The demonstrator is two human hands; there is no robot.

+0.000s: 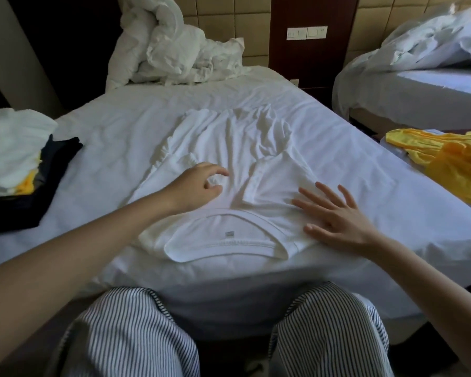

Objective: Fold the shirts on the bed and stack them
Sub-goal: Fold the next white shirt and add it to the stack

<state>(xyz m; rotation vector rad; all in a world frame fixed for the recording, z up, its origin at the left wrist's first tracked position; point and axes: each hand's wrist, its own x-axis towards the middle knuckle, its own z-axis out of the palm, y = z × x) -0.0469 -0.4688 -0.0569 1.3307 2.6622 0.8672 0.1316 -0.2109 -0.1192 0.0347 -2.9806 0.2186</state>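
Note:
A white t-shirt [234, 148] lies spread on the white bed [120, 126], its collar toward me at the near edge. Both sleeves are folded in over the body. My left hand [199, 183] is over the left part of the shirt, fingers curled and pinching a fold of the cloth. My right hand [335, 213] rests flat with fingers spread on the shirt's right shoulder. A stack of folded shirts [14, 156], white, yellow and dark, sits at the bed's left edge.
A crumpled white duvet [172, 47] is heaped at the head of the bed. Yellow shirts [452, 161] lie in a pile at the right. A second bed [424, 74] stands at the far right. My striped trousers [136, 336] touch the near edge.

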